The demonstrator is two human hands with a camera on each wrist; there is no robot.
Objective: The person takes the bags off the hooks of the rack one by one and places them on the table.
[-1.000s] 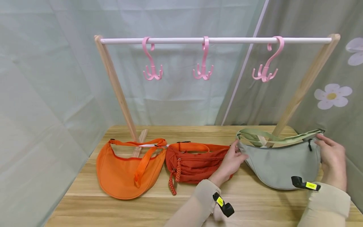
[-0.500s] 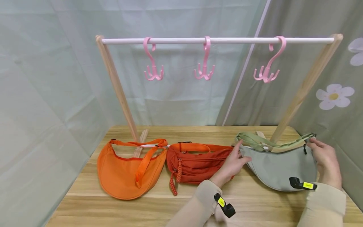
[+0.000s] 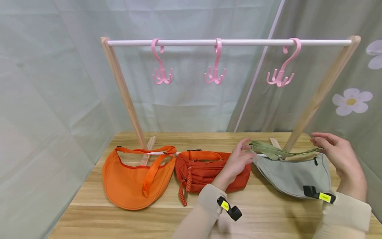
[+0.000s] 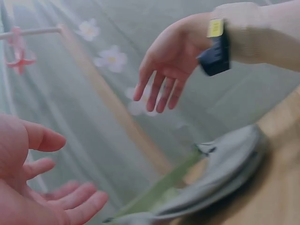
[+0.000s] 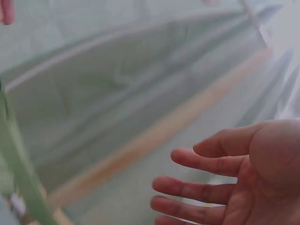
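A grey crescent-shaped bag (image 3: 295, 174) with a green strap (image 3: 274, 151) lies on the table at the right. My left hand (image 3: 237, 162) is just off its left end, over the red bag, fingers loosely spread and holding nothing. Above the grey bag's right end is my right hand (image 3: 343, 156), apart from the fabric. In the left wrist view the fingers of the right hand (image 4: 164, 70) hang relaxed above the grey bag (image 4: 220, 173). The right wrist view shows the right hand (image 5: 220, 183) with spread fingers and an empty palm.
A red waist bag (image 3: 206, 176) with braided zip pulls lies in the middle, an orange crescent bag (image 3: 134, 186) at the left. Behind them stands a wooden rack with a white rod (image 3: 191, 42). Pink hooks (image 3: 161, 66) hang from the rod. Curtains enclose the table (image 3: 119, 222).
The grey bag's right end has shifted left and settled lower. Both hands have let go of it; the left has drawn back leftward, the right has lifted.
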